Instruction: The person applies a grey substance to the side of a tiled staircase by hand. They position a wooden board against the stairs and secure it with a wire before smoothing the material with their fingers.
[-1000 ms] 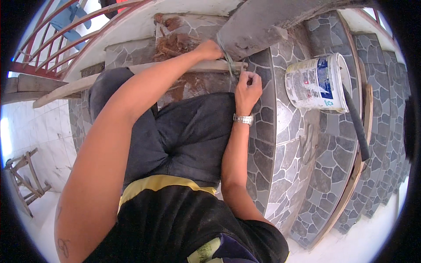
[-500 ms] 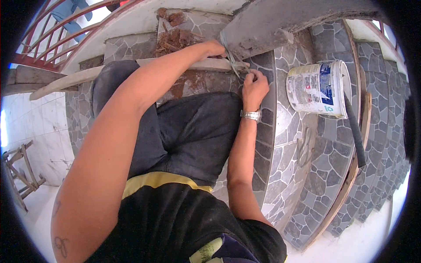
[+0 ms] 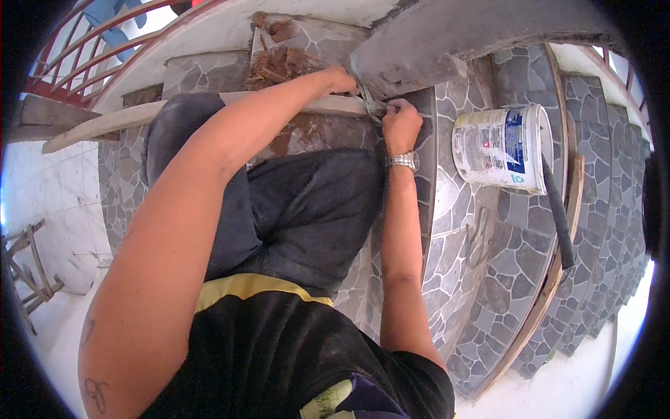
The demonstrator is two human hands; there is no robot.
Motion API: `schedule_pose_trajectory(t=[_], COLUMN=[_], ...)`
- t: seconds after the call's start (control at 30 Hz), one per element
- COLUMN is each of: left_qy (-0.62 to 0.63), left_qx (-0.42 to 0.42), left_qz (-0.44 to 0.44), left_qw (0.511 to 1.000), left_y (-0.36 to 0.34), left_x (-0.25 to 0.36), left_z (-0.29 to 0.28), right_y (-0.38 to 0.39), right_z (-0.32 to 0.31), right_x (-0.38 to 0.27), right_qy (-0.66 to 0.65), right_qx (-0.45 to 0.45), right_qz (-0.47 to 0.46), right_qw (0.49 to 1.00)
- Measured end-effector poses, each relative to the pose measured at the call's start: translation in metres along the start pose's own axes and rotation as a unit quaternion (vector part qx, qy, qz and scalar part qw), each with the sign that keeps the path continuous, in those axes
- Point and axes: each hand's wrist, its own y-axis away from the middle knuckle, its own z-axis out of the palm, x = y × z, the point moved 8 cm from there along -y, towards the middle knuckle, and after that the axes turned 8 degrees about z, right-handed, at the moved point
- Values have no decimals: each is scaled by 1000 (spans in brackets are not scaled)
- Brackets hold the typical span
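Observation:
A grey-green flat strip (image 3: 364,96) is looped round the end of a grey beam (image 3: 426,59) and a pale wooden batten (image 3: 160,109). My left hand (image 3: 340,80) is curled at the loop's left side, closed on the strip, its fingertips partly hidden. On the other side my right hand (image 3: 403,127), with a metal watch on its wrist, pinches the strip near the batten's end. The batten passes beneath my left forearm and across my left knee.
A white paint bucket (image 3: 492,148) with a dark handle (image 3: 558,213) sticking out lies tilted on the stone-patterned steps to the right. A long plank (image 3: 537,311) runs along those steps. Brown rotted debris (image 3: 283,64) lies ahead. A red railing (image 3: 91,52) stands far left.
My right hand has shifted slightly left and down, closer to the loop, and its fingers are now pressed nearer the batten. My left hand has barely moved. The view has shifted a little.

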Motion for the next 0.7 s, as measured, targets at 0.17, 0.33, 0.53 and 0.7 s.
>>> schedule_pose_trajectory(t=[0.17, 0.33, 0.53, 0.7], left_qy=[114, 86, -73, -85], left_qx=[-14, 103, 154, 88], left_qz=[20, 44, 280, 416], left_qw=[993, 990, 945, 901], left_y=[1, 21, 52, 70], left_x=[1, 16, 75, 101], left_z=[3, -22, -35, -10], right_y=[-4, 4, 34, 27], right_z=[9, 22, 49, 46], right_x=[13, 39, 44, 22], right_qy=[-34, -282, -562, -546], right_qx=[-1, -41, -61, -43], right_qz=[28, 195, 319, 272], right_qw=[999, 938, 761, 791])
